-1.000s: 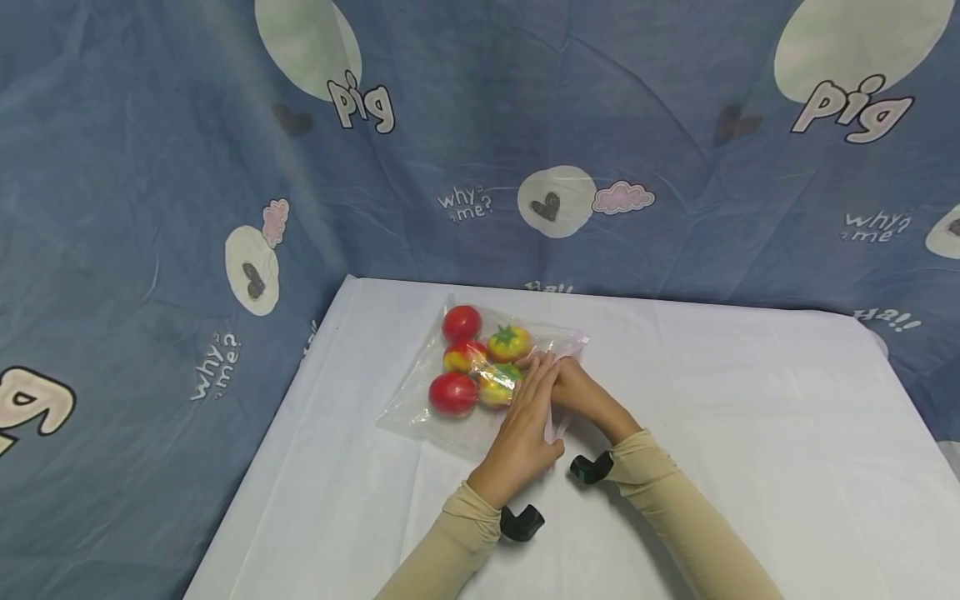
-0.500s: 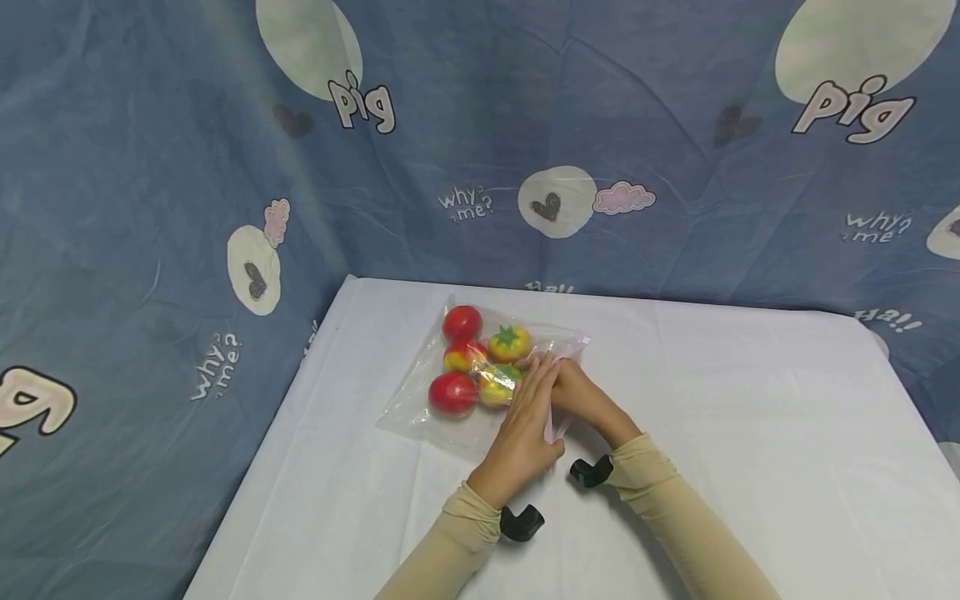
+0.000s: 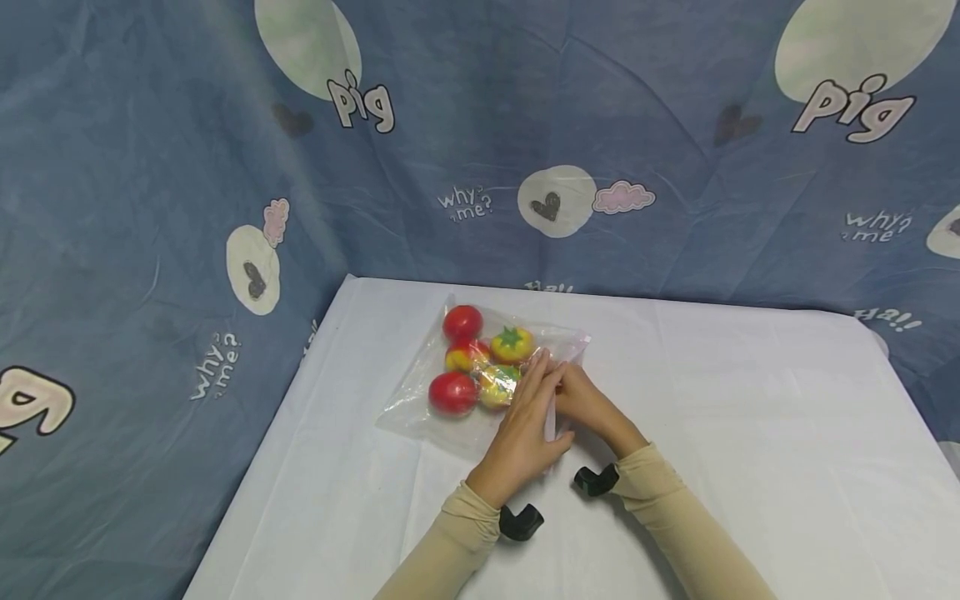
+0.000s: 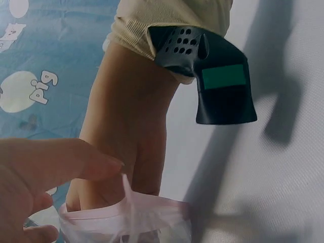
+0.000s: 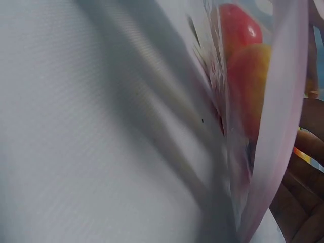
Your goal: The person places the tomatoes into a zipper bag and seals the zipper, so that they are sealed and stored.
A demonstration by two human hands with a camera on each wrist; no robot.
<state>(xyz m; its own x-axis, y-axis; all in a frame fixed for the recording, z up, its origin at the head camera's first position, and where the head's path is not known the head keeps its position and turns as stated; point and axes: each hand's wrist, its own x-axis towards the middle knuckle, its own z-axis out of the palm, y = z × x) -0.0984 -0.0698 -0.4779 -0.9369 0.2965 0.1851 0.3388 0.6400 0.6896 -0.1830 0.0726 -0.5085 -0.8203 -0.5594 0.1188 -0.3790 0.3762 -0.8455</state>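
A clear zip bag (image 3: 412, 417) with a pink-edged mouth lies on the table, holding several toy tomatoes: two red ones (image 3: 453, 393), a red-yellow one (image 3: 467, 357) and yellow-green ones (image 3: 513, 344). My left hand (image 3: 517, 433) rests across the bag near its mouth, fingers straight, thumb spread off to the side. In the left wrist view its thumb tip is right at the raised pink rim (image 4: 126, 202). My right hand (image 3: 585, 400) reaches in through the mouth; its fingertips are hidden behind the left hand. The right wrist view shows its loosely spread fingers (image 5: 304, 187) beyond the rim.
A white cloth covers the table (image 3: 750, 417). Behind and to the left hangs a blue printed curtain (image 3: 420, 142). Black camera mounts sit at the left wrist (image 3: 521, 523) and the right wrist (image 3: 596, 481).
My right hand has drawn back slightly toward the bag's mouth and nearer me. The back yellow-green tomato has shifted slightly right, and my left thumb has spread a little outward.
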